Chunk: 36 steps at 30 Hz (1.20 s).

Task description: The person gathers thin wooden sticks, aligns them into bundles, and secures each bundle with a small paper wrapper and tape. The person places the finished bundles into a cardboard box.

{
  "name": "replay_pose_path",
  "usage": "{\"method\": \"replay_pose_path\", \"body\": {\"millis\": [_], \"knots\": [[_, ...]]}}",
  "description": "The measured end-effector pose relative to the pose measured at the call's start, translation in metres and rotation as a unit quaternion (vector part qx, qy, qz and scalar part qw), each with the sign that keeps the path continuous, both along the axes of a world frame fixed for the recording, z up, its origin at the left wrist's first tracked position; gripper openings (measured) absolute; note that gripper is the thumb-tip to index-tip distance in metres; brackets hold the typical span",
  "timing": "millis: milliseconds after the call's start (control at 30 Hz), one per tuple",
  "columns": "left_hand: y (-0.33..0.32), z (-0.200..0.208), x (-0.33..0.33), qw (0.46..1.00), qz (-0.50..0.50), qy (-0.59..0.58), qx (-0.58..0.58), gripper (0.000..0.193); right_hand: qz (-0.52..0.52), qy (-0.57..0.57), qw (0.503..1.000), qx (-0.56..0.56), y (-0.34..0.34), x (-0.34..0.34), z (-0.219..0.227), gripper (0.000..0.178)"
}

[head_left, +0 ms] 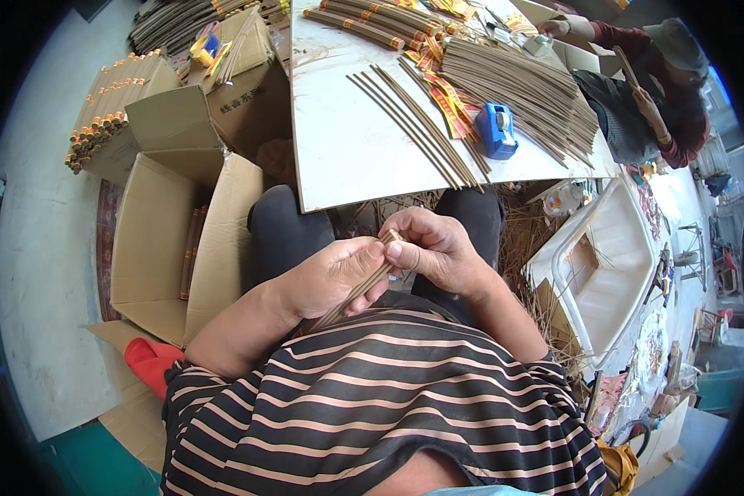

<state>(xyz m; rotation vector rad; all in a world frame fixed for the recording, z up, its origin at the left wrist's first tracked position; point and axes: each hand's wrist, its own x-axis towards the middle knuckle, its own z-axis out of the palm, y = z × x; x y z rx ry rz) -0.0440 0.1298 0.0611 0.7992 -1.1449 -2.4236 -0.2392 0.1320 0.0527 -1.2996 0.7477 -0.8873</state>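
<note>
A slim bundle of brown incense sticks (354, 299) is held in front of my lap, slanting up to the right. My left hand (326, 277) is closed around its length. At the upper end my right hand (440, 248) pinches the stick tips between thumb and fingers. Just beyond my hands is the white tabletop (339, 157), where several loose incense sticks (413, 124) lie near the edge. A larger pile of sticks (512, 91) spreads behind a blue tape dispenser (495, 132). Red and yellow paper labels (448, 106) lie between them.
An open cardboard box (153, 240) on my left holds wrapped bundles (193, 252). More banded bundles (116, 103) are stacked farther left. A white plastic tub (554, 256) stands to the right among scattered sticks. Another person (670, 91) sits at the far right, holding sticks.
</note>
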Motion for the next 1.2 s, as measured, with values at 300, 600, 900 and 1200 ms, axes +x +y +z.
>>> {"method": "replay_pose_path", "body": {"millis": [300, 600, 900, 1200], "knots": [[-0.012, -0.007, -0.008, 0.998, 0.022, -0.065, 0.008, 0.044, 0.047, 0.076, 0.995, 0.042, -0.028, -0.016, -0.006, 0.030], [-0.028, -0.010, -0.011, 0.995, 0.013, -0.099, 0.002, 0.043, -0.338, 0.279, 0.899, -0.023, -0.130, -0.110, -0.044, 0.017], [-0.047, -0.023, -0.001, 0.993, 0.025, -0.111, 0.023, 0.048, -0.261, 0.663, 0.660, -0.238, -0.233, -0.100, -0.077, 0.023], [-0.057, -0.033, 0.003, 0.992, 0.045, -0.110, 0.037, 0.045, -0.262, 0.694, 0.623, -0.249, -0.249, -0.096, -0.060, 0.018]]}}
